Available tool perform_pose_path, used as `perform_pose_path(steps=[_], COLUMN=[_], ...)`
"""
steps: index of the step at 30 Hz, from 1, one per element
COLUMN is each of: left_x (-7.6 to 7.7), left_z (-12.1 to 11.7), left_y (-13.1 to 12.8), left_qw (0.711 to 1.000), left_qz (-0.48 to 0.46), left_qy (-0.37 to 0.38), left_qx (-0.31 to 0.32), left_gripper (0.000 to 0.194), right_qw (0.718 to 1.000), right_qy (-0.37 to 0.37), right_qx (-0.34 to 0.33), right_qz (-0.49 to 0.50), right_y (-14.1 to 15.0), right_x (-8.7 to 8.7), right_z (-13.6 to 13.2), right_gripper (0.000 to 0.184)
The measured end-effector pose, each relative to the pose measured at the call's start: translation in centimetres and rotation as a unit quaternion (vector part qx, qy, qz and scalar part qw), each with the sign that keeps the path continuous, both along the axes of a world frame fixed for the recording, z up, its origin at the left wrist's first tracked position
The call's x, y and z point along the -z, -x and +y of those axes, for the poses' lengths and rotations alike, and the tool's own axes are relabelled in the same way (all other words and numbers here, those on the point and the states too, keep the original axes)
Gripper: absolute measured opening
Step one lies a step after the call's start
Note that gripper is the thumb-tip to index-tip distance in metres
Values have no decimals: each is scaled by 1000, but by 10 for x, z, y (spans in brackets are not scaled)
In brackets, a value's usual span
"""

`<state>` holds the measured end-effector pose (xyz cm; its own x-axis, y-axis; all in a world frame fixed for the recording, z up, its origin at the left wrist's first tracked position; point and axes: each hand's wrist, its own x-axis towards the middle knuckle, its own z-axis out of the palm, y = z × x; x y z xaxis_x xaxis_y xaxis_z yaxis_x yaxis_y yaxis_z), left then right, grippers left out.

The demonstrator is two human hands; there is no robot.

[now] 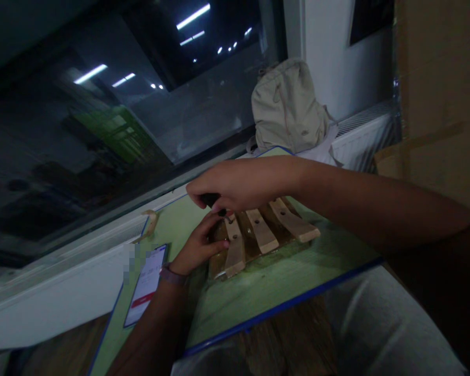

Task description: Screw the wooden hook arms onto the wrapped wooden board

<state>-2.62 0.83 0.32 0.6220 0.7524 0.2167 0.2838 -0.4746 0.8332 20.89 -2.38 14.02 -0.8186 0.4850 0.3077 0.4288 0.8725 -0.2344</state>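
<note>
My right hand [243,180] is closed around the black handle of a tool [210,199]. A short, thin metal part points down at the far end of the leftmost wooden piece [237,253]; the tool's exact kind is hard to make out. From the left, my left hand [198,245] grips that wooden piece, its thumb on the wood and its forefinger close to the tool's tip. Two more pale wooden pieces with dark holes, a middle one [264,234] and a right one [297,224], lie on a shiny brown board [254,244]. My right hand and forearm hide their far ends.
The green tabletop [235,303] has a blue edge. A lit phone [145,284] lies by my left forearm, and a curved pale-brown object [152,222] is at the table's left edge. Behind are a window, a beige backpack [288,107] and a radiator [362,133]; cardboard [442,94] stands right.
</note>
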Motion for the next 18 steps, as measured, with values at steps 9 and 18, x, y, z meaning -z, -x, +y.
perform_pose_path(steps=[9, 18], left_x=[-9, -6], left_z=[-4, -2], left_y=[-6, -3], left_qw=[999, 999], left_qz=[-3, 18], left_qy=[-18, -22], left_qx=[45, 28], left_gripper=[57, 58], right_qw=[985, 1000], right_qy=[-86, 24], right_qx=[150, 3], right_qz=[11, 9], right_y=[16, 2], right_x=[12, 2], right_z=[8, 12], right_gripper=[31, 8])
